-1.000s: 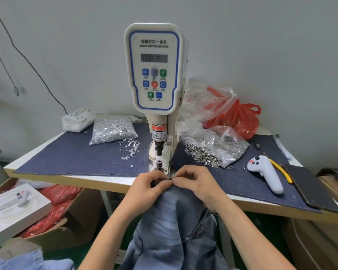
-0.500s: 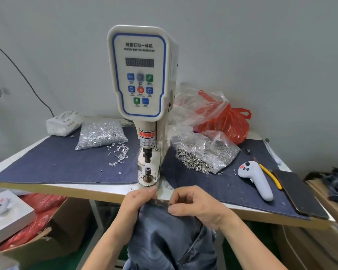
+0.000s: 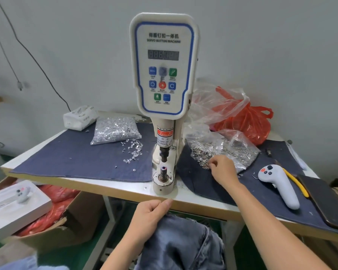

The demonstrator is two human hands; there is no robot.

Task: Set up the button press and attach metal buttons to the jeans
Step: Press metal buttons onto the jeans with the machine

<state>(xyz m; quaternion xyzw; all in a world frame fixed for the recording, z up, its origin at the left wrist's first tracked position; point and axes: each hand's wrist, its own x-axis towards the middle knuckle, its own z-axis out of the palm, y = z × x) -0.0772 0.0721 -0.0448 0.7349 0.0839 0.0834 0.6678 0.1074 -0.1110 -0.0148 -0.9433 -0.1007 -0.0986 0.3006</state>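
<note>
Reaching right of the cream button press machine [image 3: 164,98], right hand [image 3: 221,169] pinches at loose silver metal buttons [image 3: 202,152]; left hand [image 3: 149,214] grips faded blue denim jeans [image 3: 180,242] below it.

Button press [image 3: 164,94] column splits the cluttered table [image 3: 125,189].

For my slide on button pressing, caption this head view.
Left hand grips jeans below the button press; right hand picks at spilled metal buttons.
</note>
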